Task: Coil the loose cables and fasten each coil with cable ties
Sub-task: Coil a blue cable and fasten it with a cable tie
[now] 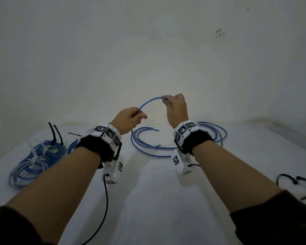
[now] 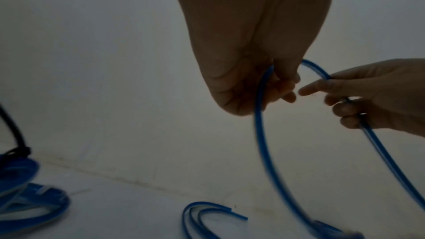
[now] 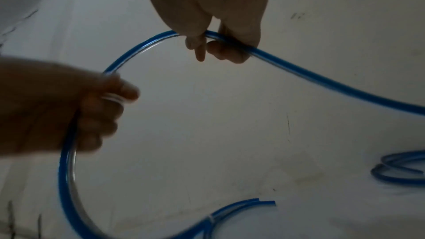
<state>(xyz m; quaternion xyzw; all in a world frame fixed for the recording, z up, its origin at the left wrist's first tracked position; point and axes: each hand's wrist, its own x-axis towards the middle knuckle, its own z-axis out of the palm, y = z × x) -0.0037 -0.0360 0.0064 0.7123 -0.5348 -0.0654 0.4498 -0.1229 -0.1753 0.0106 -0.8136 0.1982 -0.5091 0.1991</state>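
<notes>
— Item: blue cable point(image 1: 149, 102). Where was it?
— Raised over the white table point(image 1: 157, 191), arching between your hands, its tail dropping to loose loops point(image 1: 148, 144) beyond.
— Hands?
— Your left hand point(image 1: 129, 119) curled round it; your right hand point(image 1: 177, 106) pinched it further along.
— Count?
— Two hands, one held cable, tied coils point(image 1: 37, 160) far left; their number unclear.

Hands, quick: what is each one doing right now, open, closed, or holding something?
Left hand: closed, gripping the blue cable.
Right hand: closed, pinching the same blue cable further along, so an arc spans between the hands.
</notes>
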